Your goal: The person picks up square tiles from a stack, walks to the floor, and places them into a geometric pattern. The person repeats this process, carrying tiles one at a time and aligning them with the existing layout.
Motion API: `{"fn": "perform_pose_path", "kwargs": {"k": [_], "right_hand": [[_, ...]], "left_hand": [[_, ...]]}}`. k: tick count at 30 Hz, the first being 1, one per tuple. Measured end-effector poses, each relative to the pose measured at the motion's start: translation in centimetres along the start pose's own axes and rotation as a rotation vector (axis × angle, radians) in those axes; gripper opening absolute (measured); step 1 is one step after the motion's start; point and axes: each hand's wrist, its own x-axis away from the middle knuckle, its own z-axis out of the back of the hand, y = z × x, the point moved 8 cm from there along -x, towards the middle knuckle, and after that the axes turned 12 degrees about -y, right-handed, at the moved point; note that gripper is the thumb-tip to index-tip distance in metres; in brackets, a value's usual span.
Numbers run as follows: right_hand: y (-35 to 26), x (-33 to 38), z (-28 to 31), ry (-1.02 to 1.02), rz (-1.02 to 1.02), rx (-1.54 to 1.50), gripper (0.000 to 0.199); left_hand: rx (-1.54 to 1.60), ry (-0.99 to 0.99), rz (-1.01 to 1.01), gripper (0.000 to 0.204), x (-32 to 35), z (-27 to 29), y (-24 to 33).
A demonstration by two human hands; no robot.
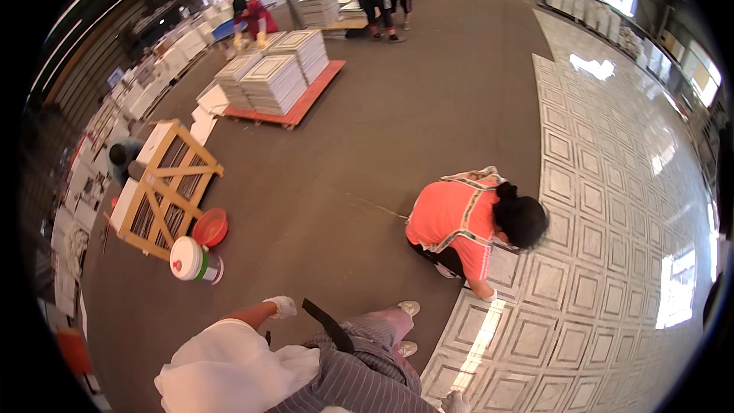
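Observation:
My left hand, in a white glove, hangs over the dark floor beside a black strap. It holds nothing that I can see, and its fingers look loose. At the lower edge my right hand, gloved too, is partly cut off above the tiled floor; its grip does not show clearly. The tiles are pale marble with darker square frames. Ahead of me a co-worker in an orange top crouches at the tiling's edge, one gloved hand on a tile.
On the left stand a wooden crate, a red basin and a white bucket. Farther off, stacked tiles sit on a red pallet. Several other people work around the stacks. Pale slabs line the far wall.

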Motion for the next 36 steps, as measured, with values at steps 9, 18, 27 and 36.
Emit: {"fn": "perform_pose_path", "kwargs": {"k": [9,18,27,36], "right_hand": [[-5.2,-2.0,-10.9,-0.252,0.052,0.379,0.037],[-19.2,-13.2,-40.8,-0.472,0.141,0.021,0.017],[-30.1,-10.3,-64.3,-0.74,0.327,0.67,0.036],[-38.3,-20.8,-67.5,-0.611,0.166,0.901,0.038]], "left_hand": [[0.58,0.107,-0.075,0.043,2.9,-3.7,-5.3],[0.905,0.261,-0.12,0.039,-0.7,-0.9,-21.9],[1.343,0.58,0.165,0.035,3.2,-0.1,-35.5],[1.273,0.266,0.052,0.037,-4.7,6.2,-28.3]]}}
